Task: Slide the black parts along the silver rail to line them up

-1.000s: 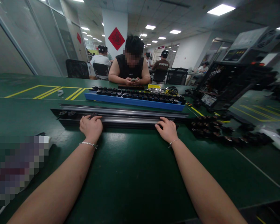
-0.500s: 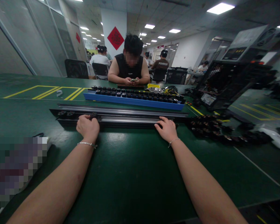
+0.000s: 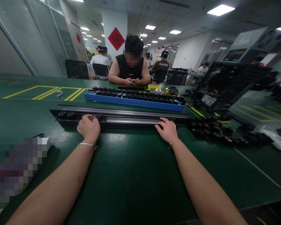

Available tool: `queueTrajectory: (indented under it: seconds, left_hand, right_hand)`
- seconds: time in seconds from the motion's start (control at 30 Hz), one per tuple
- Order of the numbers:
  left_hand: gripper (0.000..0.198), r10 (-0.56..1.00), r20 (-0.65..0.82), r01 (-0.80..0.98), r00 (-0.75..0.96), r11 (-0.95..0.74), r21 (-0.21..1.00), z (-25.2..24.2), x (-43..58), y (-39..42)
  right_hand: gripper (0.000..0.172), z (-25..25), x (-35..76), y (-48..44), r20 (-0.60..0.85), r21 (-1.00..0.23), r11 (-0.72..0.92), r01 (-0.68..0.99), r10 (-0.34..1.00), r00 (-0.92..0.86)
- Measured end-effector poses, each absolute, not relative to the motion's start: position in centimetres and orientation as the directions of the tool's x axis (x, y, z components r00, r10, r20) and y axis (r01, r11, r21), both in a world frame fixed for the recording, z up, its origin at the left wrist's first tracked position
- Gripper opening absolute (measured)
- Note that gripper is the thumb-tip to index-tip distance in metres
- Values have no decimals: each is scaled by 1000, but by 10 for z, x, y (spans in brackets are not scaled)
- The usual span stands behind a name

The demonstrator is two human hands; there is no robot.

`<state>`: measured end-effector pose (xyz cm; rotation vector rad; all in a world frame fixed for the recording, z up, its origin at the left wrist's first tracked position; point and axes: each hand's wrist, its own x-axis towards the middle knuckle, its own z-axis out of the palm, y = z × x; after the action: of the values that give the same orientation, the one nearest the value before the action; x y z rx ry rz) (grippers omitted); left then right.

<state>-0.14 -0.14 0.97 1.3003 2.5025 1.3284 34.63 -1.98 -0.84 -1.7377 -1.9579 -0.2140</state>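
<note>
A long black rail (image 3: 131,121) with a shiny metal channel lies across the green table. Small black round-topped pieces (image 3: 66,114) sit in its left end. My left hand (image 3: 89,126) is closed over the rail's left part; what its fingers pinch is hidden. Just to the right of those fingertips another black piece (image 3: 99,117) sits in the channel. My right hand (image 3: 168,128) grips the rail near its right end, thumb on the near side and fingers over the top. Behind lies a second rail (image 3: 121,110), parallel to it.
Farther back, a blue tray (image 3: 133,101) holds rows of black parts. More black parts (image 3: 213,128) are heaped on the right, by a white object (image 3: 275,139) and a black case (image 3: 224,84). A blurred package (image 3: 18,168) lies left. Across the table sits a person (image 3: 132,67).
The black piece beside my left hand has shifted slightly right along the channel, leaving a small gap by the fingers. My right hand has stayed in place.
</note>
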Motion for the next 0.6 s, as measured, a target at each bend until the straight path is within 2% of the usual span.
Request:
queueTrajectory:
  seconds: [0.6]
  left_hand:
    - [24,740,296,693,-604,304,654,14,1,-1]
  right_hand:
    - [31,-10,347,-20,476,-221,173,960,878,-49]
